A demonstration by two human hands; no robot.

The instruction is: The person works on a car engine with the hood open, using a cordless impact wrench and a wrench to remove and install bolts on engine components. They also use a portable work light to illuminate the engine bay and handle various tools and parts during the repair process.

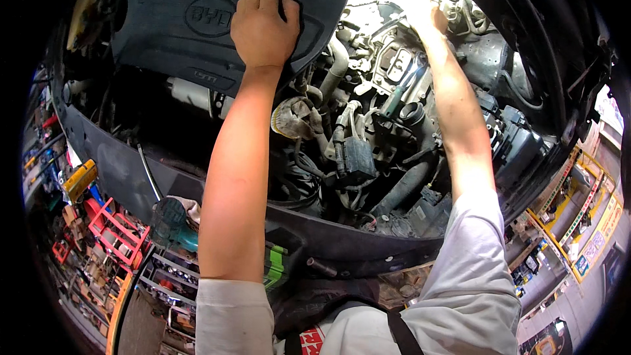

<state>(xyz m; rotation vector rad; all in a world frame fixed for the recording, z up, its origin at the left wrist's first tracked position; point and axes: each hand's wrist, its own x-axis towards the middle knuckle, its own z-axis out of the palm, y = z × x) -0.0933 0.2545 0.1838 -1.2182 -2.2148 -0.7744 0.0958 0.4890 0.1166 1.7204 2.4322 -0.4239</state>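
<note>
My left hand (265, 34) rests as a fist on the black plastic engine cover (164, 6), knuckles up, and nothing shows in it. My right hand (428, 16) reaches deep into the engine bay at the far right. Its fingers look curled in strong glare, and what they hold cannot be made out. Pale, brightly lit metal parts and hoses surround it. Nearer me, a hand tool with a dark green handle (393, 102) lies among the engine parts, left of my right forearm. Beside it is an open round pipe mouth (412, 113).
A teal and black power tool (172, 223) sits by the car's front edge, left of my left forearm. A small metal socket (321, 267) lies on that edge. Red racks (118, 233) and loose tools stand at lower left. A yellow-framed rack (572, 204) is at right.
</note>
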